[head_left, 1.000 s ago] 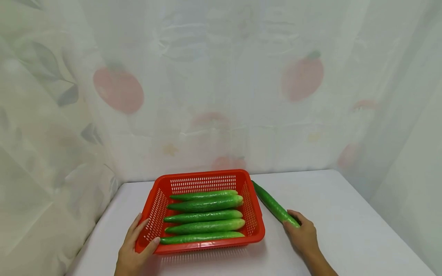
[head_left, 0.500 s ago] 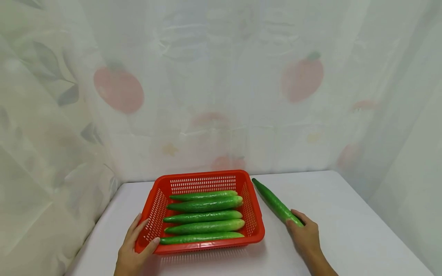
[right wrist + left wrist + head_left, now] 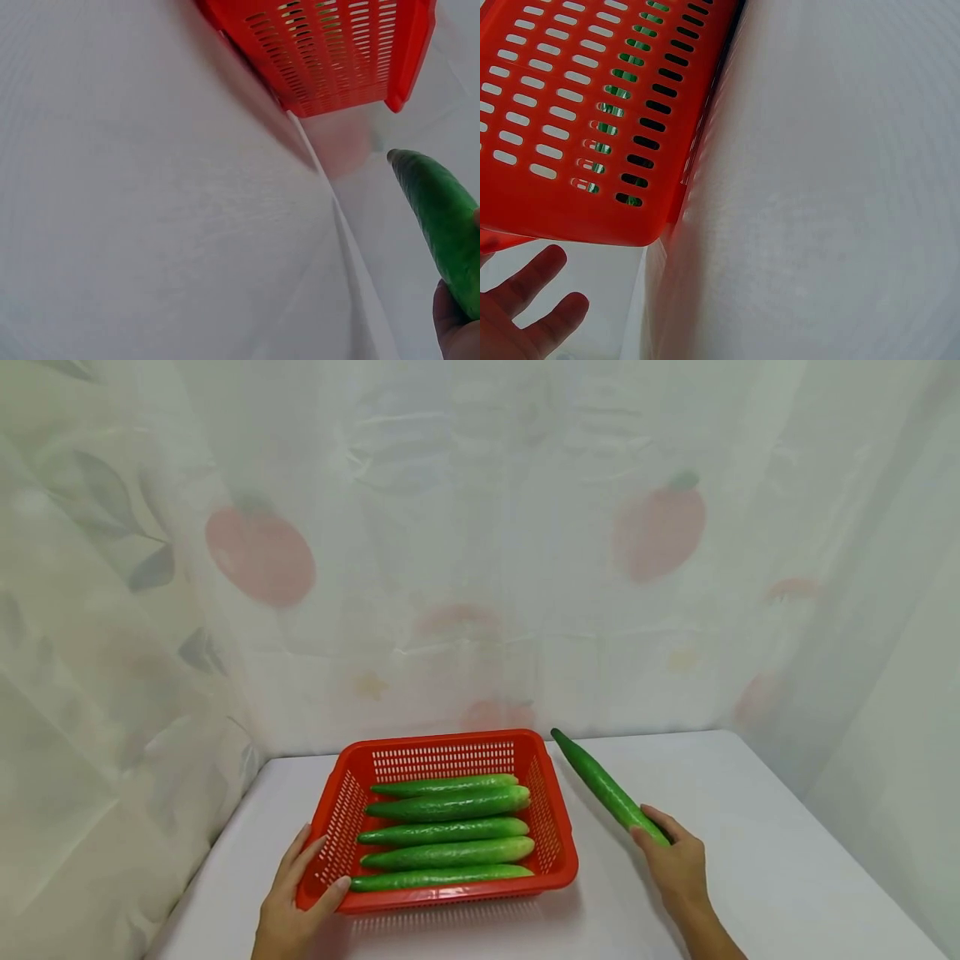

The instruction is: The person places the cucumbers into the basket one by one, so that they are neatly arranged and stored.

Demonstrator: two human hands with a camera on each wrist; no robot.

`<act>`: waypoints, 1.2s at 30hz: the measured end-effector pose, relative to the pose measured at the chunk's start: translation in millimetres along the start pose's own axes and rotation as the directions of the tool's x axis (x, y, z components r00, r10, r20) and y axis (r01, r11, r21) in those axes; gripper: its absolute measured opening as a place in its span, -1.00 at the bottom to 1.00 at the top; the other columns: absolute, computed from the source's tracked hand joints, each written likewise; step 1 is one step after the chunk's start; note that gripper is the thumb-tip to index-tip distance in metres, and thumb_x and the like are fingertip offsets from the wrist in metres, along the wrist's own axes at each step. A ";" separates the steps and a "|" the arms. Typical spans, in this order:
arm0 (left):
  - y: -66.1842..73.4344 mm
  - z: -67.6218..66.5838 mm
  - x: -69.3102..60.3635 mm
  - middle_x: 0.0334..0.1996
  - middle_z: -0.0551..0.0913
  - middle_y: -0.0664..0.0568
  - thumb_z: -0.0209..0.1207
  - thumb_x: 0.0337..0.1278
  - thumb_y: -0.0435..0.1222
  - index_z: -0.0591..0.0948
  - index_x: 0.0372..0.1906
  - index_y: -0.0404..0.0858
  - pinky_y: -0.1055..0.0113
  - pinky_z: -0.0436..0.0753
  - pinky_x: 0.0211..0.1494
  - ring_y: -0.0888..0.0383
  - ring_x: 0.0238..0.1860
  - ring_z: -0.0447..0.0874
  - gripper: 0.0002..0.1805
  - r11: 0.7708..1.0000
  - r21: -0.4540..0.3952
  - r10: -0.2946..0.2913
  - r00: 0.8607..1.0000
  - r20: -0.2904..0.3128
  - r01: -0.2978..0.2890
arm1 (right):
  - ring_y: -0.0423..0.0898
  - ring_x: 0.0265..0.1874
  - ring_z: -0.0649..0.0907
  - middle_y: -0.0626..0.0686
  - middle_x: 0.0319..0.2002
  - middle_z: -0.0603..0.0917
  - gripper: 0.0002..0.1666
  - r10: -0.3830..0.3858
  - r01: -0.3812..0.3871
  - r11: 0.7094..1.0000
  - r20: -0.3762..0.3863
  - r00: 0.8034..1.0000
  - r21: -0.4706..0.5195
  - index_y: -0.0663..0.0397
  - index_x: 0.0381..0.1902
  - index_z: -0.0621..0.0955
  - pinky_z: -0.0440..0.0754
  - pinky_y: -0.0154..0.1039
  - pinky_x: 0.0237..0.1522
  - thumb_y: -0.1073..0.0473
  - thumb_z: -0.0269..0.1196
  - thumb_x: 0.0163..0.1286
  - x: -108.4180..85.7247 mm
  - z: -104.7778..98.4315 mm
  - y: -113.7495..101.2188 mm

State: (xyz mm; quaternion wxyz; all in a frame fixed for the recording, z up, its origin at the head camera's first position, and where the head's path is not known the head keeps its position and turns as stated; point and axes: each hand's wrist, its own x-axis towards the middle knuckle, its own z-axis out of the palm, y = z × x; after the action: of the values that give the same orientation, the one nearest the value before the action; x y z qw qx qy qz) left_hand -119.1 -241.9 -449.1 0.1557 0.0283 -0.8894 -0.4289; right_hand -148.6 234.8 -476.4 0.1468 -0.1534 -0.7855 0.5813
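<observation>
My right hand [image 3: 673, 858] grips a green cucumber [image 3: 603, 787] near its paler end. The dark tip points away and to the left, raised beside the basket. In the right wrist view this cucumber [image 3: 436, 210] slants up from the thumb and fingers. A red plastic basket [image 3: 450, 897] with slotted walls holds several cucumbers [image 3: 446, 804], lying side by side with their dark ends to the left. At its near left corner rests my left hand [image 3: 292, 893], fingers spread and fairly straight, thumb by the front rim. Two of its fingers [image 3: 536, 277] show apart beneath the basket's edge in the left wrist view.
Everything stands on a table with a white cover [image 3: 750, 827]. Behind it hangs a pale curtain [image 3: 480, 568] with faded fruit prints, and a leaf-patterned one [image 3: 97, 652] closes off the left side. A pale sheet [image 3: 900, 693] hangs on the right.
The held cucumber's dark tip has risen, and my right hand has moved slightly to the right with it. My left hand and the basket have stayed in place.
</observation>
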 end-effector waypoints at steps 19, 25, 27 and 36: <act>3.8 -0.7 -0.5 0.44 0.16 0.09 0.36 0.09 -0.08 0.45 0.32 -0.22 0.77 0.24 -0.07 -0.05 0.32 0.21 -0.31 1.000 -0.005 -0.003 1.000 -0.007 0.003 | 0.02 0.02 0.42 0.21 0.18 0.46 -0.45 -0.098 0.087 0.986 0.071 0.993 0.144 0.24 0.26 0.48 0.51 -0.46 -0.17 0.24 0.30 0.34 -5.1 -18.4 -45.9; 3.7 -0.3 -0.3 0.44 0.15 0.13 0.36 0.10 -0.08 0.44 0.33 -0.18 0.77 0.23 -0.04 0.05 0.33 0.19 -0.31 1.000 0.000 -0.007 1.000 0.001 0.007 | -0.02 -0.04 0.47 0.19 0.14 0.49 -0.43 -0.150 0.137 0.981 0.096 0.984 0.134 0.24 0.26 0.49 0.52 -0.44 -0.17 0.16 0.32 0.33 -6.0 -24.3 -58.9; 4.2 -1.0 0.1 0.44 0.15 0.11 0.35 0.10 -0.08 0.44 0.33 -0.18 0.77 0.23 -0.05 0.04 0.34 0.18 -0.31 1.000 0.000 -0.002 1.000 0.005 0.002 | -0.03 -0.05 0.48 0.18 0.13 0.49 -0.44 -0.180 0.164 0.977 0.112 0.977 0.136 0.24 0.25 0.50 0.53 -0.43 -0.17 0.16 0.32 0.33 -5.6 -25.3 -61.3; 5.5 -2.0 0.2 0.45 0.14 0.05 0.36 0.09 -0.10 0.44 0.32 -0.20 0.79 0.23 -0.08 -0.08 0.33 0.19 -0.32 1.000 -0.019 0.017 1.000 0.005 -0.017 | -0.04 -0.05 0.50 0.17 0.12 0.52 -0.47 -0.245 0.217 0.962 0.179 0.953 0.164 0.19 0.21 0.55 0.53 -0.39 -0.16 0.18 0.34 0.31 -4.7 -23.5 -77.1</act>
State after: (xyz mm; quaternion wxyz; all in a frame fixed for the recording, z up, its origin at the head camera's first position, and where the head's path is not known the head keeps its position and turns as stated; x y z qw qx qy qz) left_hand -118.2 -240.0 -443.6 0.1574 0.0181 -0.8859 -0.4359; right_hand -140.2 231.9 -396.1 0.1458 0.0092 -0.7654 0.6268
